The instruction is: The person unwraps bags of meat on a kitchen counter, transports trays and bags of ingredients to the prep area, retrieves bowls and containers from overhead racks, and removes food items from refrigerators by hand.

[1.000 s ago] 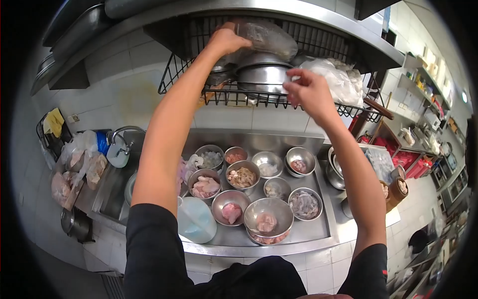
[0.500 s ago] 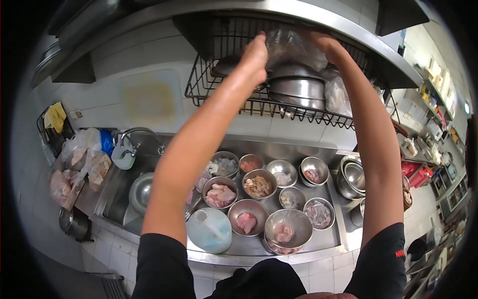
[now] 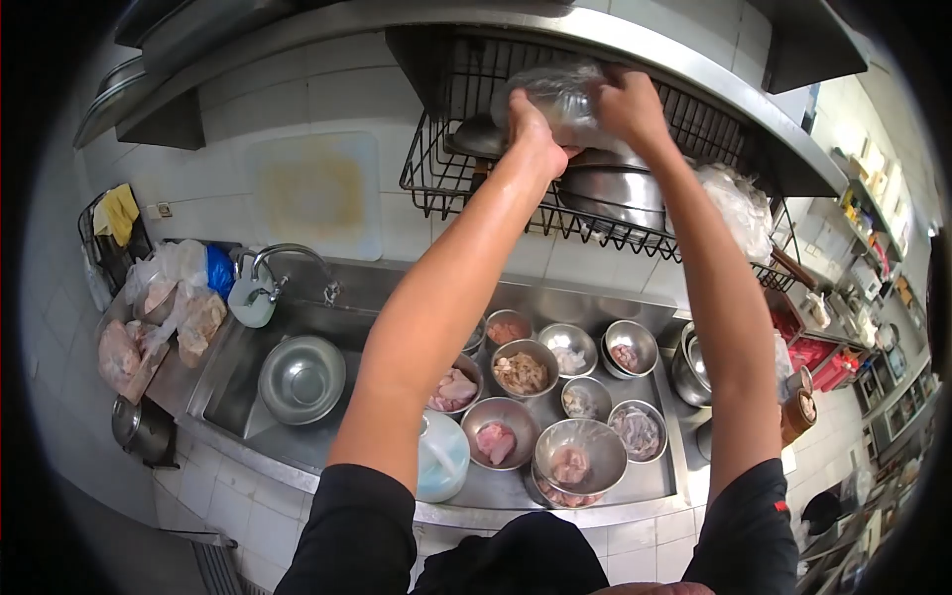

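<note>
We've got the plastic bag [image 3: 558, 97] up at the wire rack [image 3: 640, 236], stretched sideways between both hands. Our left hand [image 3: 536, 139] cups its left side, and our right hand [image 3: 633, 109] pinches the right end.

The contents of the plastic bag [image 3: 555, 99] were blurred, and the right hand [image 3: 631, 104] covered its right end. The left forearm [image 3: 446, 288] hid part of the bowl of pale pink meat [image 3: 454, 390] and most of a bowl [image 3: 475, 338] behind it. At the desk's [image 3: 635, 486] near edge, the jug [image 3: 443, 458] was partly covered. Goods on the far shelves [image 3: 878, 213] were too small to identify.
</note>
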`<state>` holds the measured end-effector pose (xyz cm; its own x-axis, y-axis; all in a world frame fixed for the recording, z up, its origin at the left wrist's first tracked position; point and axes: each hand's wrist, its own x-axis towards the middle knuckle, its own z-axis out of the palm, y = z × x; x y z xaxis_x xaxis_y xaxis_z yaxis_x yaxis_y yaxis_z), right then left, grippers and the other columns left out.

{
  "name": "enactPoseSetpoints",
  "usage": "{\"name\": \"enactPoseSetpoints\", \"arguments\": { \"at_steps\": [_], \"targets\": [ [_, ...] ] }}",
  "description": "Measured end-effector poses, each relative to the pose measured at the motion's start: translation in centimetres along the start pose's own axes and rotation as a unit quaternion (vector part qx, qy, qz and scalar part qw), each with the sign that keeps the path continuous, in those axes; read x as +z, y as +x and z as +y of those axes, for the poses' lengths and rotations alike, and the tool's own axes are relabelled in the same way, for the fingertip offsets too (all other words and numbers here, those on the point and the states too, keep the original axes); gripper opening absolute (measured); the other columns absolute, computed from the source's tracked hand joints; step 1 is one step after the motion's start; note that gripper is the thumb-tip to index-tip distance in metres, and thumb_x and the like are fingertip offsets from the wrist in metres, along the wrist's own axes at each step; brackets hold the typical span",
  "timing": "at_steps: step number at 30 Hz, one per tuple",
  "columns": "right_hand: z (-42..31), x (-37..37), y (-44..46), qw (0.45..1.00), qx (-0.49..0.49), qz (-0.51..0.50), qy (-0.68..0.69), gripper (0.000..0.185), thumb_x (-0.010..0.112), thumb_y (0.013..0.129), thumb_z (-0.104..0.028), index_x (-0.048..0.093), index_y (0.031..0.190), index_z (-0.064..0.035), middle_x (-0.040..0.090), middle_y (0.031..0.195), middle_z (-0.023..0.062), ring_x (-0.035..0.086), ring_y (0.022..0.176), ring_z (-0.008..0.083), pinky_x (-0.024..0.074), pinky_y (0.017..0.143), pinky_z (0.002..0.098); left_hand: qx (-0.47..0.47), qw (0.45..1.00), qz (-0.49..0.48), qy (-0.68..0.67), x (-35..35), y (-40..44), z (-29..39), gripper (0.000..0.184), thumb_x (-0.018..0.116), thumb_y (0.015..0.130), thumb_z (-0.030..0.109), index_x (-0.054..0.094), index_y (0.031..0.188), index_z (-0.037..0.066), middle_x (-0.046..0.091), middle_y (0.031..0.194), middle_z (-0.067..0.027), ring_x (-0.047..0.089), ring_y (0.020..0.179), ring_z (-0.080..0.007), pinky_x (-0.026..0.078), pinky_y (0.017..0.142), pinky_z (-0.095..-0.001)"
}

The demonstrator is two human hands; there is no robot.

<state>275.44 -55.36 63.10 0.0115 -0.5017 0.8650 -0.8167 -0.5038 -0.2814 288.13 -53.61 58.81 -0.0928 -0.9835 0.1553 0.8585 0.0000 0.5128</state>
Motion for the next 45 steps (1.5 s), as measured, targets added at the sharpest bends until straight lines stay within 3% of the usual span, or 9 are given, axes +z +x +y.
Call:
{"name": "enactPoseSetpoints", "arguments": {
  "at_steps": [3,7,21,23,25,27,33,39,45],
  "targets": [
    [-4.5,-0.3,-4.2,0.992,-0.066,0.101,0.032,0.024,0.061,0.078,-0.015,0.061,0.095,0.0021,0.065,0.081,0.0137,0.062,0.076,0.0191,0.0472,0.071,0.0298,0.061,0.990,-0.030,-0.126,-0.6,-0.8,0.1,0.059,0.023,0.087,0.050,0.043,0.123,0.007,0.054,0.115,-0.0133,0.056,0.101,-0.0298,0.045,0.086,-0.0507],
    [-6.5,-0.4,-7.1,0.973,-0.128,0.131,0.141,0.015,0.058,0.076,-0.012,0.061,0.088,-0.0031,0.058,0.085,0.0117,0.055,0.086,0.0292,0.0316,0.085,0.0410,0.052,0.979,-0.116,-0.158,-2.8,-5.0,0.7,0.064,0.022,0.085,0.054,0.041,0.126,0.008,0.048,0.123,-0.0126,0.049,0.111,-0.0292,0.040,0.093,-0.0484],
    [-12.8,-8.4,-21.9,0.919,-0.215,0.165,0.286,0.023,0.058,0.065,0.007,0.056,0.088,0.0006,0.056,0.084,0.0140,0.054,0.078,0.0298,0.0365,0.084,0.0369,0.140,0.951,-0.195,-0.197,-8.6,-22.5,-3.3,0.070,0.033,0.086,0.061,0.033,0.134,0.011,0.040,0.134,-0.0095,0.041,0.121,-0.0286,0.034,0.101,-0.0442],
    [-13.1,-9.4,-25.6,0.919,-0.222,0.118,0.304,0.025,0.058,0.063,0.007,0.056,0.087,-0.0002,0.055,0.082,0.0135,0.054,0.078,0.0285,0.0334,0.090,0.0418,0.145,0.955,-0.195,-0.170,-10.1,-26.5,-4.6,0.063,0.037,0.088,0.054,0.037,0.131,0.008,0.044,0.130,-0.0095,0.045,0.116,-0.0258,0.039,0.097,-0.0393],
    [-13.2,-10.0,-29.5,0.919,-0.214,0.056,0.327,0.026,0.058,0.062,0.007,0.056,0.087,-0.0012,0.055,0.081,0.0121,0.054,0.079,0.0272,0.0313,0.093,0.0449,0.335,0.905,-0.059,0.256,-12.9,-28.9,-6.8,0.059,0.036,0.090,0.048,0.036,0.131,0.006,0.044,0.129,-0.0109,0.046,0.115,-0.0254,0.040,0.096,-0.0383],
    [-13.2,-10.4,-32.6,0.910,-0.222,0.011,0.349,0.027,0.061,0.060,0.003,0.056,0.087,-0.0028,0.054,0.080,0.0097,0.054,0.079,0.0257,0.0307,0.092,0.0457,0.348,0.874,-0.007,0.339,-15.5,-31.0,-8.7,0.055,0.035,0.092,0.043,0.033,0.132,0.005,0.044,0.129,-0.0122,0.046,0.116,-0.0251,0.040,0.096,-0.0375],
    [-16.3,-15.6,-35.6,0.877,-0.238,-0.199,0.367,0.037,0.064,0.058,-0.011,0.059,0.093,-0.0028,0.054,0.095,0.0161,0.051,0.089,0.0286,0.0341,0.086,0.0377,0.190,0.967,-0.059,-0.157,-18.9,-40.5,-8.3,0.054,0.031,0.094,0.037,0.027,0.135,0.003,0.041,0.132,-0.0144,0.045,0.117,-0.0268,0.038,0.099,-0.0383],
    [-21.4,-14.8,-35.3,0.795,-0.300,-0.360,0.384,0.063,0.054,0.060,-0.011,0.048,0.122,-0.0008,0.040,0.132,0.0209,0.034,0.125,0.0392,0.0193,0.106,0.0441,0.200,0.929,-0.178,-0.257,-21.0,-48.9,-6.3,0.058,0.034,0.091,0.048,0.042,0.130,0.006,0.047,0.131,-0.0108,0.046,0.117,-0.0261,0.033,0.103,-0.0411],
    [-30.1,-10.4,-37.3,0.637,-0.447,-0.514,0.360,0.070,0.057,0.060,-0.009,0.045,0.129,-0.0066,0.040,0.135,0.0176,0.025,0.131,0.0394,0.0076,0.108,0.0513,0.311,0.922,-0.081,-0.216,-26.2,-56.1,-2.9,0.056,0.033,0.092,0.047,0.044,0.128,0.006,0.050,0.127,-0.0104,0.051,0.113,-0.0240,0.036,0.101,-0.0398]
  ]
}}
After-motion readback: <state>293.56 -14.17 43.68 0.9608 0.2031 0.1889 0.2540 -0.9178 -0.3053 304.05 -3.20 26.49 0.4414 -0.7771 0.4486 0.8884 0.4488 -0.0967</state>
